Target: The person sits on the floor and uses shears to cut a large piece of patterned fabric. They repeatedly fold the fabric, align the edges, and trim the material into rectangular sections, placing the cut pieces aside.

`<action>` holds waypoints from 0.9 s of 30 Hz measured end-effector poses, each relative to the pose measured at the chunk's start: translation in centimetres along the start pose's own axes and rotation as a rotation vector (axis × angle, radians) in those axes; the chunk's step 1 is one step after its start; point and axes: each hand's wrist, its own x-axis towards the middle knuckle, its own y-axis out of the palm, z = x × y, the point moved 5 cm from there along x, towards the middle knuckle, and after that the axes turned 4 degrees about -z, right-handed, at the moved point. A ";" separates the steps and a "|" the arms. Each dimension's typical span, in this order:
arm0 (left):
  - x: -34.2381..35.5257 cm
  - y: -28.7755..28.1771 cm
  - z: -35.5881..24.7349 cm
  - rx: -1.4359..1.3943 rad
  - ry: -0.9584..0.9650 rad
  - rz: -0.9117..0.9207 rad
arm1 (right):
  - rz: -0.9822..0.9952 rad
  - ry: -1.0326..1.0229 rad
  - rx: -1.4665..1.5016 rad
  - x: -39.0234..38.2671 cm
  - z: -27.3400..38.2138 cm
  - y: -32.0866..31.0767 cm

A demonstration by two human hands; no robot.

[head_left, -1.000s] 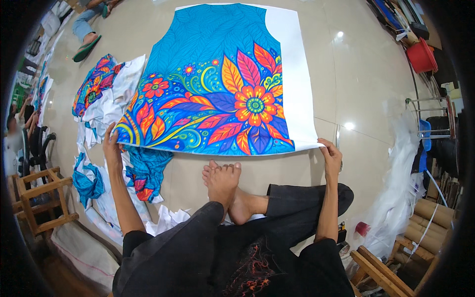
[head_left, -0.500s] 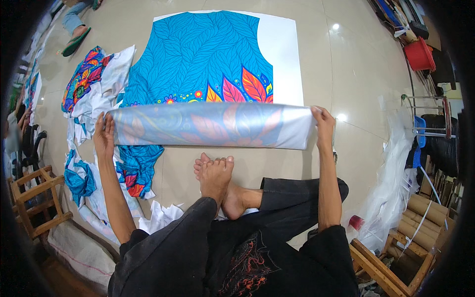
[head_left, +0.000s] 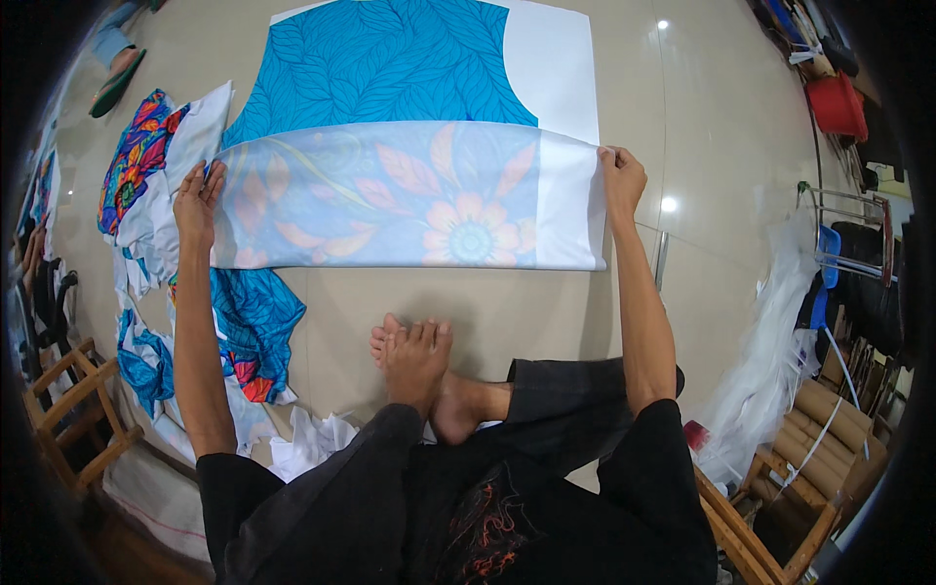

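Underlying the whole scene, a glossy beige tiled floor (head_left: pixel 721 146) is crossed by thin joints. On its far middle part a large printed fabric panel (head_left: pixel 390 68) is laid flat; its far portion is patterned with dark leaf lines on blue and bordered at right by white, while its near portion is folded away from the body, so that a pale reverse side is exposed, with flowers and leaves faintly seen. At left, a crumpled cloth pile (head_left: pixel 146 185) is partly covered by the left forearm. At right, translucent plastic sheeting (head_left: pixel 765 361) is heaped. A wooden stool (head_left: pixel 83 409) is placed at the near left, brown cardboard tubes (head_left: pixel 829 429) at the near right and a red bucket (head_left: pixel 837 105) at the far right. Bare feet (head_left: pixel 419 366) are crossed near the fold. The hands are held wide apart: by the right hand (head_left: pixel 622 177), the flap's far right corner is pinched; by the left hand (head_left: pixel 198 200), its left end is touched, although whether it is gripped cannot be told.
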 end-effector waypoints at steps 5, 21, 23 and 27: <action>1.5 0.6 0.2 0.061 -0.004 -0.019 | 0.012 0.008 -0.118 0.7 0.6 0.7; 0.0 4.5 -0.2 0.211 0.033 -0.026 | -0.042 0.025 -0.207 0.3 1.0 -0.5; -0.9 4.4 -1.0 0.423 0.205 -0.056 | -0.079 0.044 -0.071 -0.6 0.5 -2.5; -6.2 7.2 -2.2 0.761 0.546 -0.038 | -0.098 0.074 -0.124 -6.0 -2.1 -11.3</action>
